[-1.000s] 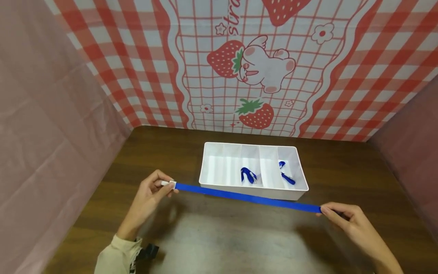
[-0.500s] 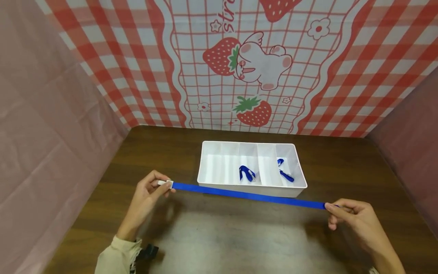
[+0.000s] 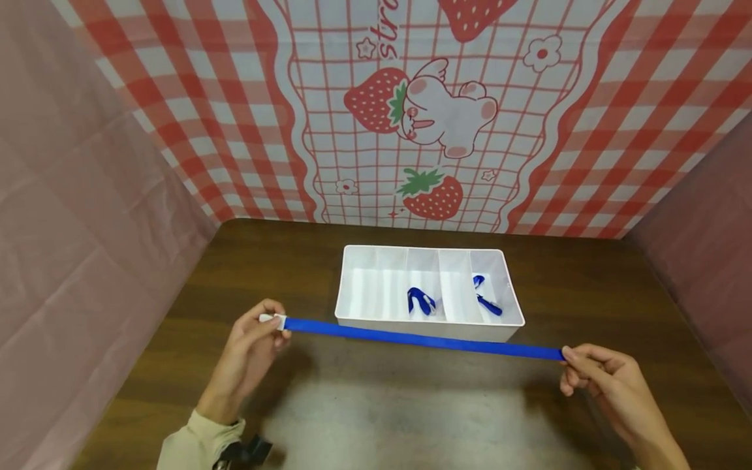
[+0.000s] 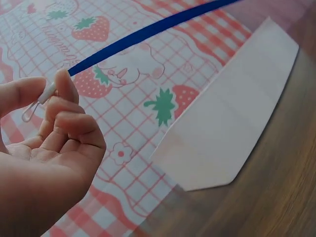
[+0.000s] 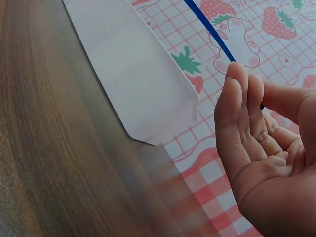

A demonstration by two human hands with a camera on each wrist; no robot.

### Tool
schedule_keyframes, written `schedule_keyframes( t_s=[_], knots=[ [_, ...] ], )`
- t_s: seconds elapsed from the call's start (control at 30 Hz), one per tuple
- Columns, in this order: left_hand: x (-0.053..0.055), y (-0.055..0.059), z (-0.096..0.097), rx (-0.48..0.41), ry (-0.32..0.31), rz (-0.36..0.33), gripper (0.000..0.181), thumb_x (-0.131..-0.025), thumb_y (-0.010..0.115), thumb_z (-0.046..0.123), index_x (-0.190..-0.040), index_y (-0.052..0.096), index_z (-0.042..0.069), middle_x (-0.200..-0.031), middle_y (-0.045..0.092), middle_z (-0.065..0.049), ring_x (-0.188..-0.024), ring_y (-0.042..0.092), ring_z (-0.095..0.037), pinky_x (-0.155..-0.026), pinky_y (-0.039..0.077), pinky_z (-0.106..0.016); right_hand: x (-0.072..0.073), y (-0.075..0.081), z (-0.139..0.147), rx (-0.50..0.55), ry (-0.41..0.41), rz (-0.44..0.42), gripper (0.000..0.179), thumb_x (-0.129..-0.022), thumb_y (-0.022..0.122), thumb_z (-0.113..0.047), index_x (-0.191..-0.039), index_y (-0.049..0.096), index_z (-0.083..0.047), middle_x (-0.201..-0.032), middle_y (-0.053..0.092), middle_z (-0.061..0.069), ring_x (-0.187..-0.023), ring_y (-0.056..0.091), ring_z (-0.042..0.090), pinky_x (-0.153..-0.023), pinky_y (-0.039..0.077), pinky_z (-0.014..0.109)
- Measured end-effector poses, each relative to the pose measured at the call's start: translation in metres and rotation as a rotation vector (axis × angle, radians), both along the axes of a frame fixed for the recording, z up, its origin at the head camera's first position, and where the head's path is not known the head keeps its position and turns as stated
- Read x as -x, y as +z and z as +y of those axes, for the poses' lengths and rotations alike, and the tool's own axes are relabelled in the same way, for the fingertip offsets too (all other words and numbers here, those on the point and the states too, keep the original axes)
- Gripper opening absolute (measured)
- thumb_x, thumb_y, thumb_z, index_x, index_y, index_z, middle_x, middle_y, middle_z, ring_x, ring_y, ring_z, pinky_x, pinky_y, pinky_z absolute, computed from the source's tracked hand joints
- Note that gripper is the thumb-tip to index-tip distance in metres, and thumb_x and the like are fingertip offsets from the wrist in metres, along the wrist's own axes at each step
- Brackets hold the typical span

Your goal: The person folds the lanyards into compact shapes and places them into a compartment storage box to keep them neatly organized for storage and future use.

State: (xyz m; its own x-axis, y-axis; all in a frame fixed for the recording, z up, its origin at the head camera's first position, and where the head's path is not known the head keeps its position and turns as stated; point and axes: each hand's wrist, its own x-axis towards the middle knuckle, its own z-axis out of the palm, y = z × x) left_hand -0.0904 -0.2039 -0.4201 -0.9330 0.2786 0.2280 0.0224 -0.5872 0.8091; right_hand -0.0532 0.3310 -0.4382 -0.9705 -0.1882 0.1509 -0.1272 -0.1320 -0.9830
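Observation:
A blue lanyard [image 3: 423,339] is stretched nearly straight between my two hands, above the table and in front of the white divided box [image 3: 376,322]. My left hand [image 3: 252,339] pinches its white end piece [image 4: 47,93] between thumb and index finger; a thin cord loop [image 4: 29,112] hangs from that piece in the left wrist view. The other end is pinched by my right hand [image 3: 605,378], whose fingertips hide most of it. Inside the box, a folded blue strap [image 3: 420,300] lies in a middle compartment, and blue strap-like pieces [image 3: 489,305] lie in the rightmost one.
The box stands on a dark brown wooden table [image 3: 282,261], near its back. Behind rises a red-and-white strawberry-print cloth [image 3: 435,130]. Pink cloth walls [image 3: 106,228] close in both sides. A black strap [image 3: 255,450] sits by my left sleeve cuff.
My left hand has shifted slightly left and my right hand slightly right, so the lanyard spans a little wider. The right hand's grip on its end has changed a little.

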Motion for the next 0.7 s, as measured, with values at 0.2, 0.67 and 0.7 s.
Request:
schedule_keyframes(
  t_s=[0.2,0.67,0.7],
  knots=[
    [-0.001,0.0,0.003,-0.124,-0.121,-0.005,0.041,-0.105,0.025,-0.005,-0.115,0.064,-0.002,-0.087,0.062,-0.001,-0.071,0.047,-0.01,-0.059,0.021,-0.025,-0.001,0.002,-0.001,0.001,-0.012,0.008,0.024,-0.1,0.039,0.014,-0.089,0.061,0.013,-0.067,0.063,0.003,-0.059,0.061,0.02,-0.057,0.054,0.031],
    [-0.002,-0.001,0.011,-0.373,-0.326,0.139,0.032,-0.101,0.031,-0.01,-0.123,0.053,-0.012,-0.097,0.059,-0.007,-0.072,0.03,-0.015,-0.06,0.023,-0.021,-0.001,0.0,0.0,0.069,0.01,0.048,0.026,-0.099,0.038,0.018,-0.093,0.062,0.012,-0.067,0.059,0.005,-0.058,0.058,0.023,-0.055,0.051,0.033],
    [-0.003,-0.003,0.01,-0.37,-0.326,0.154,0.031,-0.1,0.034,-0.011,-0.125,0.053,-0.013,-0.1,0.061,-0.009,-0.073,0.032,-0.015,-0.06,0.024,-0.021,-0.001,0.0,0.0,0.058,-0.001,0.043,0.026,-0.099,0.038,0.017,-0.093,0.063,0.01,-0.067,0.059,0.004,-0.058,0.059,0.023,-0.055,0.051,0.032]
  ],
)
